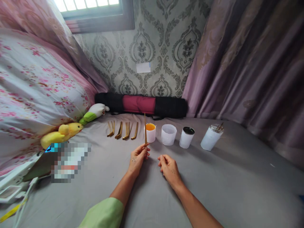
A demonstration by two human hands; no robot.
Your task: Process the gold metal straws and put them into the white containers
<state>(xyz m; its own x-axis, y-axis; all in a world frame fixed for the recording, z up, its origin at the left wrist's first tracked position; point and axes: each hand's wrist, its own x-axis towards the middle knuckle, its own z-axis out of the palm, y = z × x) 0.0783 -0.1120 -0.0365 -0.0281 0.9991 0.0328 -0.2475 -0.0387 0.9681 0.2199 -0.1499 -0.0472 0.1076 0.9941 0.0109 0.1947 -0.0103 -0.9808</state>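
Note:
My left hand point(138, 157) pinches a thin brown stick point(145, 129) and holds it upright over the grey sheet point(213, 177). Its tip rises beside a white cup of orange liquid point(150, 132). My right hand point(168, 166) rests on the sheet close by, fingers curled, nothing visible in it. Further right stand an empty translucent cup point(168, 134), a white cup with dark contents point(186, 137) and a tilted white jar point(211, 137) with sticks in it. Several more brown sticks point(123, 129) lie in small bunches left of the orange cup.
A black and red roll bag point(142, 104) lies along the patterned wall. A yellow plush toy point(60, 133) and a white-green one point(93, 113) sit by the floral bedding at left. Papers and a blurred object lie at lower left. Purple curtains hang at right.

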